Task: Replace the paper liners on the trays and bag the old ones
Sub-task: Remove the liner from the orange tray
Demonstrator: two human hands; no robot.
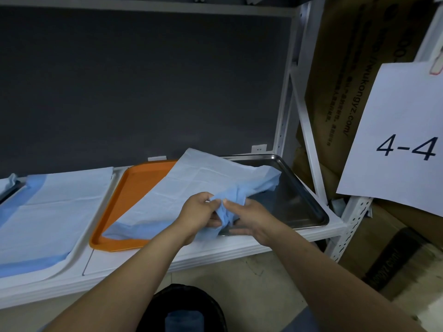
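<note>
In the head view, the left edge of the frame cuts off a white tray (79, 248), and the flat pale-blue sheet (48, 212) lying in it hides most of its floor. At the bottom edge a black bag (191, 305) shows only its round mouth, with something blue inside that is hard to make out. In the middle, a crumpled blue paper liner (211, 180) drapes over the right part of the orange tray (141, 188) and the left part of the steel tray (299, 197), hiding the place where the two trays meet. The left hand (199, 212) and right hand (249, 216) are close together at lower centre, both pinching the bunched near edge of this liner, with their fingertips partly lost in its folds. The liner is thin, soft and creased, paler on top and deeper blue where it folds over. The orange tray is matte plastic with a raised rim and rounded corners. The steel tray is shallow and mirror-bright, and its right half is bare. All three trays sit on a white metal shelf (239, 250). At the right, a smooth white sheet printed "4-4" (402, 140), cropped by the frame edge, covers part of the brown cardboard boxes (347, 68).
</note>
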